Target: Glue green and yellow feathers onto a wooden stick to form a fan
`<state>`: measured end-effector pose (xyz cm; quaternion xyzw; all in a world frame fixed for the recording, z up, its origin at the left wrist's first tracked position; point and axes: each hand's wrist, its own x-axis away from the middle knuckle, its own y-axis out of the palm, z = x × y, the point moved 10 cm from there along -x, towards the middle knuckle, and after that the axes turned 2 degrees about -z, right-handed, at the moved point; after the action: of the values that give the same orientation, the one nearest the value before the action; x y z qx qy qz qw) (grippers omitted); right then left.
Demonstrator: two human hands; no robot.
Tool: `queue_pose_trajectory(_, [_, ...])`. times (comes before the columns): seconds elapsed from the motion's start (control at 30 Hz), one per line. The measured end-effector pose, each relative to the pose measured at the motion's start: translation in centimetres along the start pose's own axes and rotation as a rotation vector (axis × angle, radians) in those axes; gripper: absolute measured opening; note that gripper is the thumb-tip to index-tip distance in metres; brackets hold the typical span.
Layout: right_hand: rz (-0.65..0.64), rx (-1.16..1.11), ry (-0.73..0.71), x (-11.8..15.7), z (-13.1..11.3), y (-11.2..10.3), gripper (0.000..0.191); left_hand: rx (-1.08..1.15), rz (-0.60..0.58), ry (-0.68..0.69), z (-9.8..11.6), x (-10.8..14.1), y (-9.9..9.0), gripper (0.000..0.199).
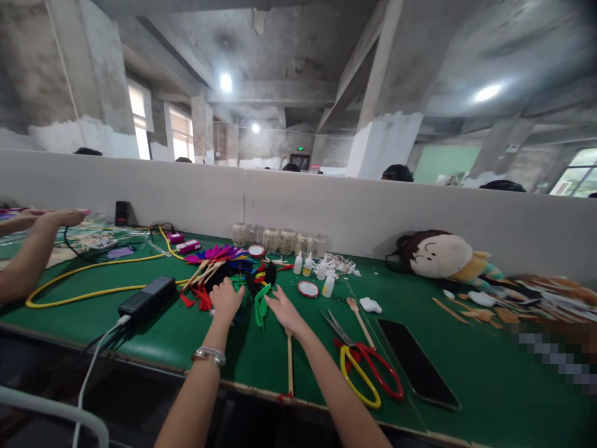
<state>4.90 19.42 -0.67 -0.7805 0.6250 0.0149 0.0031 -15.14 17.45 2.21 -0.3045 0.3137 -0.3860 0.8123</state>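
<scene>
My left hand (227, 300) rests at the front of a heap of dyed feathers (217, 256) in red, black, purple and yellow, on wooden sticks. My right hand (284, 310) lies just to its right, beside a green feather (262, 305). A thin wooden stick (290, 367) runs from under my right palm towards the table's front edge. I cannot tell whether either hand grips anything. Red-and-yellow-handled scissors (359, 361) lie open to the right of my right forearm.
A co-worker's arm (44, 221) reaches in at the far left. A yellow hose (93, 292) and a black power bank (147, 298) lie left of the feathers. Glue bottles (308, 264), glass jars (280, 238), a black phone (417, 364) and a plush doll (441, 258) stand on the green table (186, 342).
</scene>
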Motion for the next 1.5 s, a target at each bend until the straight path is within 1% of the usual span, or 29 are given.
queue_pose_trajectory(0.07, [0.0,0.009,-0.024,0.0,-0.6,-0.4,0.068,-0.082,-0.036,0.043,0.4,0.4,0.9,0.049])
queue_pose_trajectory(0.2, [-0.026,0.039,-0.067,0.5,-2.5,-0.7,0.063,-0.174,-0.079,0.094,0.9,0.8,1.9,0.035])
queue_pose_trajectory(0.27, [-0.057,0.064,-0.1,1.0,-3.7,-0.6,0.058,-0.191,-0.086,0.108,1.1,0.7,2.0,0.032])
queue_pose_trajectory(0.4, [-0.083,0.067,-0.16,2.2,-6.2,-0.8,0.044,-0.174,-0.049,0.111,1.3,0.5,1.0,0.042])
queue_pose_trajectory(0.5, [-0.15,0.088,-0.169,3.2,-7.1,-0.7,0.037,-0.106,0.012,0.113,1.6,0.3,-0.3,0.045])
queue_pose_trajectory(0.6, [-0.19,0.115,-0.155,4.1,-7.0,-1.1,0.034,0.022,0.064,0.138,2.2,0.1,-1.4,0.042])
queue_pose_trajectory(0.67, [-0.197,0.119,-0.127,4.5,-6.5,-1.6,0.035,0.141,0.071,0.167,2.5,-0.1,-1.7,0.038])
queue_pose_trajectory(0.73, [-0.188,0.103,-0.113,4.6,-6.2,-2.0,0.034,0.284,0.05,0.2,2.9,-0.3,-1.6,0.034])
queue_pose_trajectory(0.8, [-0.157,0.076,-0.119,4.5,-6.1,-2.2,0.035,0.438,-0.005,0.241,3.6,-0.4,-1.0,0.031])
queue_pose_trajectory(0.87, [-0.116,0.049,-0.112,4.4,-5.7,-2.1,0.037,0.584,-0.094,0.294,4.7,-0.2,-0.1,0.029])
queue_pose_trajectory(0.93, [-0.106,0.048,-0.076,4.3,-4.8,-1.4,0.038,0.71,-0.213,0.358,6.1,0.5,0.8,0.029])
queue_pose_trajectory(1.0, [-0.143,0.099,-0.056,4.4,-3.9,-0.1,0.038,0.81,-0.342,0.423,7.6,1.6,1.5,0.032])
queue_pose_trajectory(1.07, [-0.139,0.161,-0.114,4.5,-3.9,0.7,0.035,0.882,-0.461,0.477,9.0,2.9,2.0,0.037])
queue_pose_trajectory(1.13, [-0.122,0.187,-0.157,4.6,-4.0,1.0,0.035,0.931,-0.548,0.509,9.9,4.0,2.1,0.041])
queue_pose_trajectory(1.2, [-0.095,0.195,-0.184,4.5,-4.2,0.9,0.037,0.992,-0.613,0.488,10.3,4.5,2.2,0.043])
queue_pose_trajectory(1.27, [-0.065,0.201,-0.207,4.6,-4.5,0.6,0.037,1.036,-0.663,0.437,10.2,4.7,2.5,0.04])
queue_pose_trajectory(1.4, [-0.034,0.216,-0.221,4.9,-4.6,0.4,0.038,0.993,-0.747,0.362,9.6,5.0,3.9,0.038])
queue_pose_trajectory(1.47, [-0.024,0.218,-0.214,5.0,-4.6,0.3,0.041,0.972,-0.75,0.327,9.1,4.8,4.4,0.041])
queue_pose_trajectory(1.5, [-0.013,0.215,-0.211,5.0,-4.6,0.2,0.041,0.972,-0.727,0.309,8.8,4.5,4.5,0.043])
